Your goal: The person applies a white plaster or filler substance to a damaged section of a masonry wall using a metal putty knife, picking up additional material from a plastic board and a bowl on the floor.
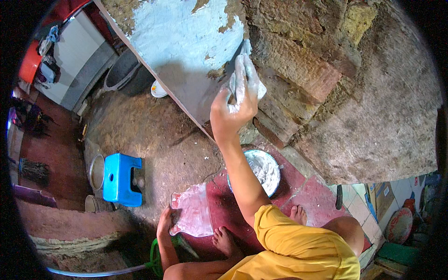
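Note:
My right hand (236, 109) is raised against a wall corner, its fingers and thumb smeared with white paste. The fingers are pressed together round a small whitish piece (262, 90), mostly hidden, whose kind I cannot make out. The fingertips reach the edge of the pale blue coated wall face (186, 35), where it meets bare brick (298, 70). Low on the left, my left hand (164, 221) grips the side of a flat pinkish board (192, 212) streaked with white. Partly behind my right forearm stands a round basin (279, 179) of white paste (265, 170).
A blue plastic stool (120, 179) stands on the floor to the left, with a round metal-rimmed pan (97, 171) beside it. Beyond are a large dark tub (126, 74) and a small white dish (158, 89). My bare feet (226, 240) rest on red flooring.

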A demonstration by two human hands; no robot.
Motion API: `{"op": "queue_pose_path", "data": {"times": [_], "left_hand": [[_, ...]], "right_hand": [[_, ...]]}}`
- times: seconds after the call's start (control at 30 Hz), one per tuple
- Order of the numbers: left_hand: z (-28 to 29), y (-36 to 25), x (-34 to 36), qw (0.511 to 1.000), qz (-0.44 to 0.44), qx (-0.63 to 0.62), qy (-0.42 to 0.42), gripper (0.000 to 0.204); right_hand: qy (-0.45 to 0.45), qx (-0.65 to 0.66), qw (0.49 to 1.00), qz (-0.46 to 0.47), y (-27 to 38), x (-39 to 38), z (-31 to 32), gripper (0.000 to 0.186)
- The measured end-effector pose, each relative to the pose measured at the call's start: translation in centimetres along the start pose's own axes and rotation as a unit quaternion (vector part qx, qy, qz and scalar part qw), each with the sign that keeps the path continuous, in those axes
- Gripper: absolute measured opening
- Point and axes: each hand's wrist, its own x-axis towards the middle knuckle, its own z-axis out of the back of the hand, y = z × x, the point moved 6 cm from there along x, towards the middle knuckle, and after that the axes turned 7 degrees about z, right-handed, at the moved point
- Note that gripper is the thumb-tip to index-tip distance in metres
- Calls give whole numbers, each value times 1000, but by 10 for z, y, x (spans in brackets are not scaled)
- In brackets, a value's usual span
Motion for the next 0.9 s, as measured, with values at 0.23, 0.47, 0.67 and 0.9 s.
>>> {"op": "queue_pose_path", "data": {"times": [0.23, 0.47, 0.67, 0.9], "left_hand": [[5, 8, 4, 999, -20, -32, -10, 30], [-5, -8, -7, 1000, -8, -16, -9, 24], [-11, -11, -10, 999, 0, -29, -17, 29], [2, 2, -4, 990, -31, -129, -52, 47]], "right_hand": [[44, 71, 996, 28, 26, -18, -14, 42], [63, 51, 996, 43, 30, -13, 6, 39], [43, 21, 997, 58, 22, -6, -4, 35], [61, 126, 990, 34, 48, -42, 38, 34]]}}
